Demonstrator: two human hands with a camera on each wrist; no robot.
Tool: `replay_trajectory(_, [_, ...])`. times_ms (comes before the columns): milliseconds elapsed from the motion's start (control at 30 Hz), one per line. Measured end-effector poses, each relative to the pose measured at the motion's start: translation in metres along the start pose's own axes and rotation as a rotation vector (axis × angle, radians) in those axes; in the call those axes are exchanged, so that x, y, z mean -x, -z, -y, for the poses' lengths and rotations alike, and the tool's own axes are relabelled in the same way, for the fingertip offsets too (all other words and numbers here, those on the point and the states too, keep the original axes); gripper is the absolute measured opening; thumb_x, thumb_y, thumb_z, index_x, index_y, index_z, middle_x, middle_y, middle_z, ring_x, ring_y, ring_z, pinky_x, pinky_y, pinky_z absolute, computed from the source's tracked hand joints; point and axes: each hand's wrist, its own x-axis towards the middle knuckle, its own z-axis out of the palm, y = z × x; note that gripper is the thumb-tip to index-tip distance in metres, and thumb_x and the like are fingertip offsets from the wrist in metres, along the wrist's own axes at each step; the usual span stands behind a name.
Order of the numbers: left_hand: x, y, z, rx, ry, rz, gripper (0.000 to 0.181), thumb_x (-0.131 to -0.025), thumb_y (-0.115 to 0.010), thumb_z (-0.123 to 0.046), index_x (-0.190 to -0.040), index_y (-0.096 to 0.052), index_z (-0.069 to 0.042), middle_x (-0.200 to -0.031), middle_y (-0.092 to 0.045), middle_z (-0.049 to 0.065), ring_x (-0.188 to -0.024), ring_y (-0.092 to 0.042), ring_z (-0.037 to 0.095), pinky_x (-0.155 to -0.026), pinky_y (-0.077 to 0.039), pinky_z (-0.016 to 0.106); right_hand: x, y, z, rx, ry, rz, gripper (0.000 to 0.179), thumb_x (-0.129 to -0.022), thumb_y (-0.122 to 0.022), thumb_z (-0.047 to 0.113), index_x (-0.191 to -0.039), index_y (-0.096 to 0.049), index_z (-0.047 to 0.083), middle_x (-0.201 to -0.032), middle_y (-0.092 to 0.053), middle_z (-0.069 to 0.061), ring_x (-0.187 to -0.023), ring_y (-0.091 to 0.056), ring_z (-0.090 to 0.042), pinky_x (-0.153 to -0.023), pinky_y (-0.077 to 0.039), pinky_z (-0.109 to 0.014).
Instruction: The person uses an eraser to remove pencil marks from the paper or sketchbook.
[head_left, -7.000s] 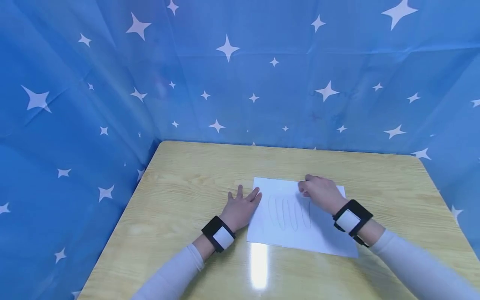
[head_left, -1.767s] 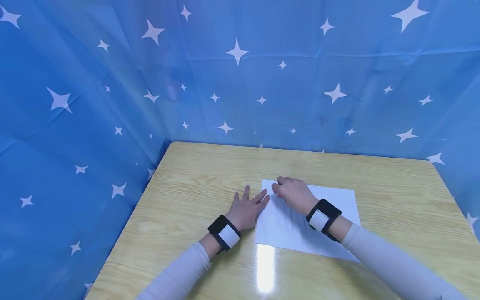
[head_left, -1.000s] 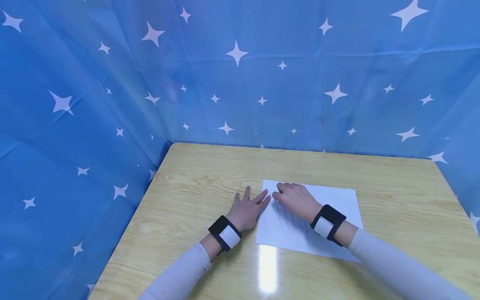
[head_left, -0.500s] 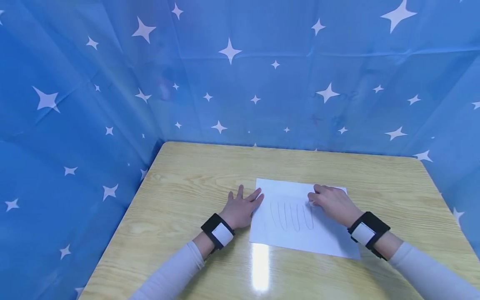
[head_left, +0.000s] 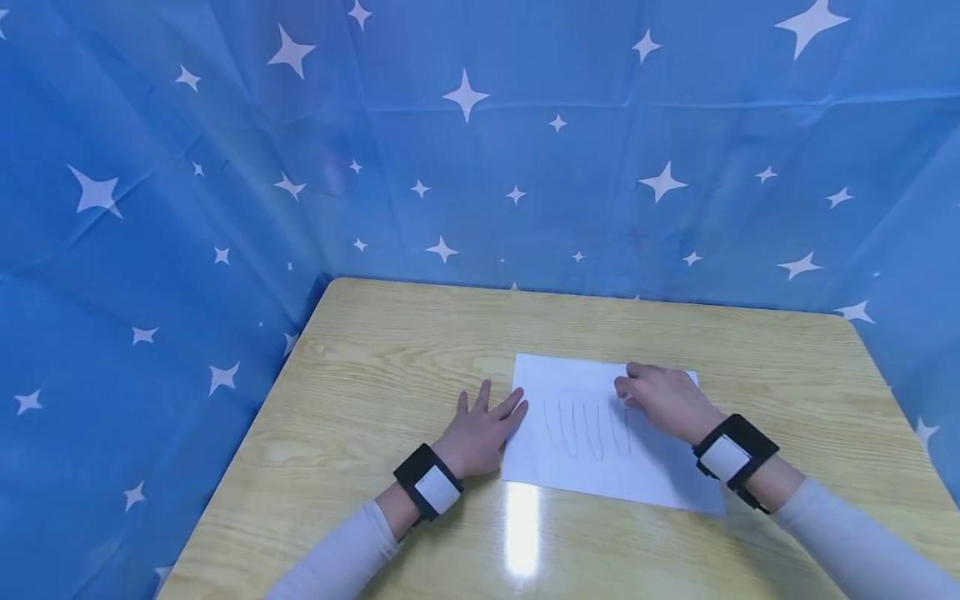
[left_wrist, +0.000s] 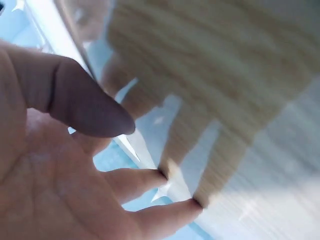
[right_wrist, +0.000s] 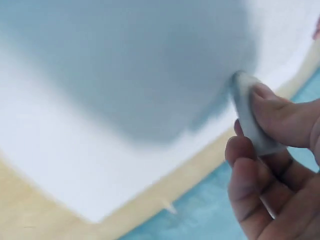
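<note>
A white sheet of paper (head_left: pixel 555 375) lies on the wooden table, with several thin, curved pencil lines (head_left: pixel 573 429) across its middle. My left hand (head_left: pixel 476 433) rests with fingers spread at the paper's left edge; in the left wrist view, the fingertips (left_wrist: pixel 197 202) meet the glossy tabletop. Over the upper right of the paper, my right hand (head_left: pixel 667 404) pinches a small whitish eraser (right_wrist: pixel 254 122) between thumb and fingers. The eraser's end is greyed and points at the sheet, near the upper ends of the rightmost lines. From the head view, the fingers mostly hide it.
The light wood table (head_left: pixel 375 358) extends around the paper on all sides. A blue curtain with white stars (head_left: pixel 420 125) hangs behind the table and along its left. A bright light reflection (head_left: pixel 521 529) shows on the tabletop below the sheet. Both wrists wear black bands.
My right hand, at the paper's upper left about one second ago, has moved rightward across the tops of the lines. Their upper ends look shorter than seven seconds ago. The left hand stays put.
</note>
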Motion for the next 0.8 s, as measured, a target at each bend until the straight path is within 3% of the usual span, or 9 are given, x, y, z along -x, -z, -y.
replay_trajectory(200, [-0.009,-0.002,-0.007,-0.045,-0.005,-0.008,0.067,-0.089,-0.058,-0.026,-0.151,-0.033,-0.020,-0.160,-0.023,-0.001,-0.135,-0.022,0.049,-0.097,-0.038,0.071,-0.048,-0.006,0.039,-0.033,0.075,-0.031,0.014,-0.082,-0.075,0.018,-0.096,-0.074,0.017,-0.082,-0.064,-0.004,-0.067,-0.055,-0.014,-0.058,-0.056,-0.032])
replay_trajectory(300, [-0.013,-0.001,-0.010,-0.056,-0.014,-0.001,0.067,-0.090,-0.057,-0.033,-0.151,-0.032,-0.021,-0.160,-0.022,-0.003,-0.135,-0.023,0.048,-0.097,-0.039,0.069,-0.059,-0.012,0.051,-0.018,0.123,-0.051,0.012,-0.085,-0.071,0.015,-0.096,-0.075,0.018,-0.083,-0.062,-0.004,-0.067,-0.054,-0.013,-0.058,-0.055,-0.031])
replay_trajectory(433, [-0.015,0.003,-0.013,-0.057,-0.012,-0.004,0.068,-0.091,-0.055,-0.041,-0.151,-0.032,-0.021,-0.160,-0.022,-0.004,-0.136,-0.022,0.046,-0.097,-0.039,0.069,-0.043,-0.012,0.036,0.003,0.130,-0.086,0.010,-0.085,-0.070,0.012,-0.092,-0.075,0.017,-0.078,-0.057,-0.003,-0.062,-0.047,-0.013,-0.052,-0.048,-0.029])
replay_trajectory(667, [-0.010,0.013,-0.011,-0.038,0.017,0.052,0.068,-0.091,-0.056,-0.027,-0.153,-0.028,-0.024,-0.161,-0.017,-0.006,-0.136,-0.016,0.051,-0.095,-0.033,0.076,0.012,-0.001,-0.008,-0.022,-0.007,-0.043,0.009,-0.078,-0.076,0.011,-0.082,-0.073,0.018,-0.070,-0.051,-0.001,-0.056,-0.041,-0.013,-0.048,-0.038,-0.027])
replay_trajectory(800, [-0.009,0.012,-0.010,-0.022,0.011,0.058,0.069,-0.090,-0.057,-0.035,-0.153,-0.028,-0.024,-0.161,-0.017,-0.006,-0.135,-0.015,0.054,-0.093,-0.032,0.078,0.001,0.004,0.001,-0.106,-0.059,0.008,0.010,-0.077,-0.078,0.012,-0.084,-0.074,0.018,-0.070,-0.054,0.003,-0.058,-0.043,-0.009,-0.050,-0.042,-0.026])
